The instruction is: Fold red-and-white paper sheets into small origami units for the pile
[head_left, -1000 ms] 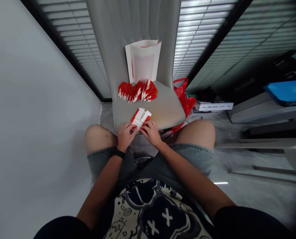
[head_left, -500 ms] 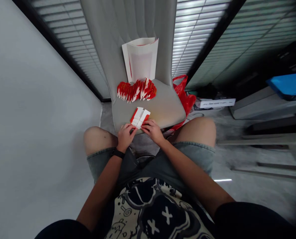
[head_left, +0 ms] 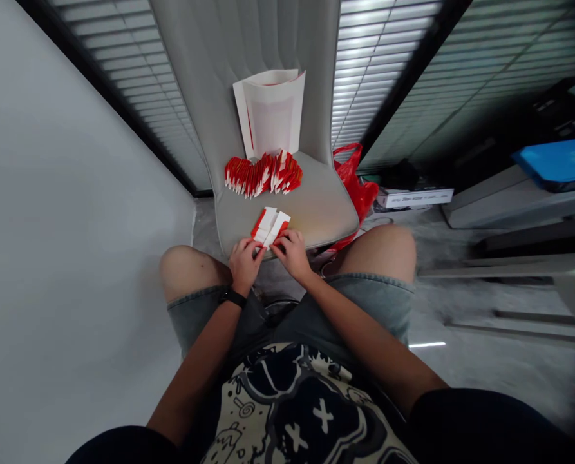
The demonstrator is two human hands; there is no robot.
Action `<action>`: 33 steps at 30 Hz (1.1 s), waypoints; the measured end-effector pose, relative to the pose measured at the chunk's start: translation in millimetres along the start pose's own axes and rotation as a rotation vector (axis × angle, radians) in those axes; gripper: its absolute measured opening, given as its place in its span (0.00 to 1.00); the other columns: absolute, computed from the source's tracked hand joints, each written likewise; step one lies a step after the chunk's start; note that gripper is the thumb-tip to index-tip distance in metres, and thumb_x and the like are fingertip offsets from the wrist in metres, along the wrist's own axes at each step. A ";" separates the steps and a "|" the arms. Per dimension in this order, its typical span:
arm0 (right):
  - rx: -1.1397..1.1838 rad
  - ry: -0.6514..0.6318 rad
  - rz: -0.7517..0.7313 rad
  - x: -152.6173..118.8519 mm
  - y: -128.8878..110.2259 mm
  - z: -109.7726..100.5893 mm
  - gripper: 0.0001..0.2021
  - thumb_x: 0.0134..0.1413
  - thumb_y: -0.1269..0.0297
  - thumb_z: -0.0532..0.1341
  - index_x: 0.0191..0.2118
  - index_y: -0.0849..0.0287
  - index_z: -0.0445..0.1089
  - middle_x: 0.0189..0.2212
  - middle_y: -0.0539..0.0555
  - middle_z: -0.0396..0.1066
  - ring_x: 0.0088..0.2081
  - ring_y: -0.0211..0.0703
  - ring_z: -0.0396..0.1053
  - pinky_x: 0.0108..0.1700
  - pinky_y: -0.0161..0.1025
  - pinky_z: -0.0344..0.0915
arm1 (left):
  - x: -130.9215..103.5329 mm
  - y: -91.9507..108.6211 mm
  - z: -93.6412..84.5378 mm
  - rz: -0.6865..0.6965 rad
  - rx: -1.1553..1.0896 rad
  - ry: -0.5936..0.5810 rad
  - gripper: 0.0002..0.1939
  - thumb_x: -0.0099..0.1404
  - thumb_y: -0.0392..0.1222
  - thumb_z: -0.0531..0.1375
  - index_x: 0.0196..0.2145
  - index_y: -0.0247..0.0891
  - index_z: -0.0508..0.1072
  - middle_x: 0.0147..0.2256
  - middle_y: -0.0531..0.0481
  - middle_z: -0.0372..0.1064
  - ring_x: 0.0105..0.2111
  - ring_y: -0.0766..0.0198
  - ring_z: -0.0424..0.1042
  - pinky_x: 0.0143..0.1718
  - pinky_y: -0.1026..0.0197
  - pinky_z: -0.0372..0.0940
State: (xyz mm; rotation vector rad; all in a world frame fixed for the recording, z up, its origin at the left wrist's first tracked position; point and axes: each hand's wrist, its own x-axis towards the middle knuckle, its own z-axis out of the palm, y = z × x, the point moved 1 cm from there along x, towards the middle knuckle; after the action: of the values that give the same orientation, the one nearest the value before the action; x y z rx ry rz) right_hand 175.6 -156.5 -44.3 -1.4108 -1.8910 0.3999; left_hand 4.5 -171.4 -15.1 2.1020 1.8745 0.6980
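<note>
Paper in two-handed hold, seen from above. The paper (head_left: 270,225), white with red sides and visible creases, lies slantwise over the front of the chair seat (head_left: 326,203), its near end at the fingers. The left hand (head_left: 243,264) pinches the near left corner between thumb and fingertips; the right hand (head_left: 294,254) pinches the near right part in the same way, the two sets of tips close together. How firmly they press cannot be told, and the other fingers are curled and partly hidden. Beyond the paper, apart from it, stands a curved row of folded papers (head_left: 248,177), with a white packet (head_left: 274,122) upright behind, near the backrest. A red bag (head_left: 359,193) is beside the seat. Judged from this posture, good handling would call for even, light tension from both hands, edges matched before any crease is pressed, and the crease run along its full length against a firm surface; uneven pull could skew the panels or crumple a corner.
</note>
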 end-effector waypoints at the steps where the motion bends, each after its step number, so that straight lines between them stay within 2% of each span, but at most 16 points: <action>1: -0.003 0.005 0.012 -0.7 0.0 0.5 0.08 0.63 0.60 0.63 0.39 0.56 0.77 0.45 0.60 0.69 0.51 0.55 0.63 0.54 0.52 0.65 | -0.4 0.5 0.4 -0.011 0.000 0.003 0.10 0.70 0.48 0.60 0.44 0.44 0.77 0.47 0.46 0.72 0.48 0.54 0.69 0.49 0.56 0.63; 10: 0.037 0.072 0.050 -1.6 -2.6 -2.0 0.05 0.60 0.61 0.64 0.35 0.55 0.75 0.47 0.60 0.67 0.53 0.57 0.62 0.56 0.56 0.64 | -0.6 -1.8 0.1 -0.015 -0.043 0.007 0.10 0.70 0.47 0.61 0.45 0.43 0.76 0.45 0.45 0.72 0.48 0.54 0.70 0.51 0.56 0.64; 13: 0.015 0.049 0.043 -1.2 -3.1 -2.9 0.05 0.60 0.61 0.65 0.34 0.55 0.75 0.47 0.60 0.66 0.54 0.57 0.61 0.57 0.56 0.63 | -5.2 -3.7 -0.8 0.044 -0.022 -0.006 0.09 0.71 0.45 0.59 0.44 0.43 0.77 0.47 0.46 0.72 0.49 0.56 0.70 0.51 0.57 0.64; 16: -0.051 0.006 0.061 -1.0 -1.9 -2.3 0.05 0.60 0.61 0.65 0.36 0.55 0.76 0.48 0.61 0.66 0.54 0.58 0.60 0.57 0.57 0.63 | -13.5 -2.8 -1.6 0.136 0.041 -0.042 0.12 0.73 0.41 0.56 0.49 0.44 0.77 0.49 0.45 0.72 0.49 0.55 0.69 0.52 0.56 0.63; 21: -0.051 0.001 0.035 -0.8 0.9 -1.7 0.06 0.60 0.60 0.65 0.37 0.54 0.76 0.47 0.61 0.66 0.54 0.58 0.61 0.56 0.57 0.63 | -29.7 9.0 -3.9 0.212 0.167 -0.104 0.18 0.72 0.38 0.54 0.56 0.43 0.74 0.54 0.42 0.71 0.52 0.50 0.67 0.54 0.50 0.61; 26: -0.019 0.052 0.015 -0.2 0.4 -3.0 0.06 0.61 0.59 0.64 0.37 0.55 0.74 0.45 0.61 0.66 0.52 0.57 0.62 0.55 0.56 0.65 | -47.6 26.4 -5.7 0.190 0.247 -0.144 0.25 0.70 0.36 0.54 0.64 0.41 0.66 0.62 0.41 0.65 0.61 0.45 0.60 0.57 0.43 0.57; 33: 0.010 0.041 0.026 1.9 6.1 -3.0 0.08 0.60 0.57 0.66 0.40 0.54 0.74 0.45 0.60 0.68 0.51 0.57 0.63 0.55 0.56 0.64 | -55.6 35.1 -3.5 0.146 0.278 -0.195 0.31 0.69 0.36 0.53 0.69 0.37 0.57 0.65 0.39 0.61 0.64 0.46 0.57 0.59 0.41 0.54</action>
State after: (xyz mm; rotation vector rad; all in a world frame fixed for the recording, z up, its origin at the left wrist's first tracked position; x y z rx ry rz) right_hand 181.7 -153.2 -45.4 -1.4276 -1.8373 0.3891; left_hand 29.6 -231.5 -5.9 2.3967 1.8116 0.2565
